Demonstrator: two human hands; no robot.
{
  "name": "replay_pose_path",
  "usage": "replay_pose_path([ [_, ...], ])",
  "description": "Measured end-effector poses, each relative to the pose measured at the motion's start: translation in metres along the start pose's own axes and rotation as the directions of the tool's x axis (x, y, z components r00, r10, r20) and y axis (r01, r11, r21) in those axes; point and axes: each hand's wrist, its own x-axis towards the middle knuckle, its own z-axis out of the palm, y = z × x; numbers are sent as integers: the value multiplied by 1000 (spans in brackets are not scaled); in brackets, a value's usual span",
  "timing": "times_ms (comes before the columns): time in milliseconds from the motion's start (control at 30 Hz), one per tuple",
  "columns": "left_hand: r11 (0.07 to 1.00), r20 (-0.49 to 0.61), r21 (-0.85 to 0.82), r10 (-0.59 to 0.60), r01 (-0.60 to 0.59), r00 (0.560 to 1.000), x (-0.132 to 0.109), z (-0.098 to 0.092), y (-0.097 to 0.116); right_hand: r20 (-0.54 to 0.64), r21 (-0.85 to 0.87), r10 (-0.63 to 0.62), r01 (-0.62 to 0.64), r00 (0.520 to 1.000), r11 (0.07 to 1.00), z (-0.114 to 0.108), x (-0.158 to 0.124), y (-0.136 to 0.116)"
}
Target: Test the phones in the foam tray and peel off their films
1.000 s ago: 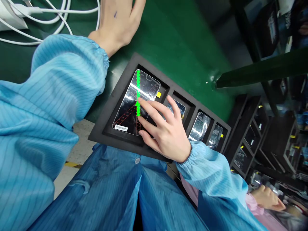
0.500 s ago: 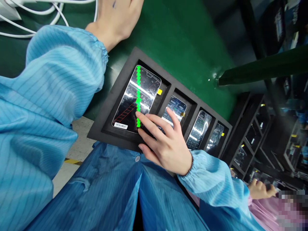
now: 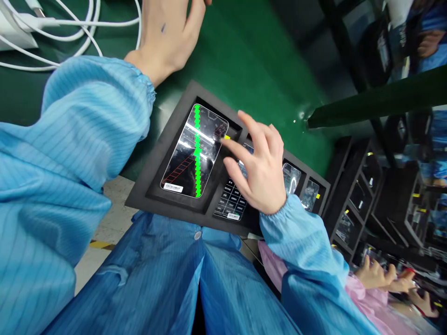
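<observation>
The right hand (image 3: 256,165) hangs over a black foam tray (image 3: 139,201), fingers spread apart and clamped on nothing, just beside the glass phone panel (image 3: 193,151) in the end compartment and above the next panel (image 3: 230,200). Green mat (image 3: 265,70) lies open past the tray's upper edge; the left hand (image 3: 164,37) rests on it, fingers loosely apart, near white cables (image 3: 104,22).

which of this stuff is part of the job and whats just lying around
Part of the job:
- right hand, open above the tray
- black foam tray
- glass-faced phone
- second phone, under the right hand

Just lying about:
- white cables
- white charger
- stacked black trays
</observation>
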Motion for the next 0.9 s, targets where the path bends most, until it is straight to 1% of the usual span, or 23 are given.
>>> replay_pose_path([
  [100,994,-8,1,-107,107,994,2,-4,12,3,-55,68,-68,998,996,9,14,12],
  [200,988,5,-4,-152,152,988,1,-8,21,-14,-70,80,-80,997,994,15,20,16],
  [333,989,-10,-42,-143,142,990,-4,-11,27,-43,-44,82,-84,996,995,18,22,13],
  [467,989,-17,-62,-139,137,990,-5,-10,25,-53,11,86,-85,995,996,18,22,10],
  [567,989,-36,-74,-134,131,990,-3,-7,22,-67,7,61,-61,996,998,18,22,7],
  [667,988,-46,-92,-129,125,991,-3,-6,21,-53,-31,34,-36,998,999,17,20,4],
  [767,988,-36,-104,-122,118,992,-4,-7,20,-37,-46,1,-3,999,999,15,17,-3],
  [900,989,-25,-88,-126,123,992,-4,-9,22,-28,-18,-36,36,999,999,12,14,-12],
])
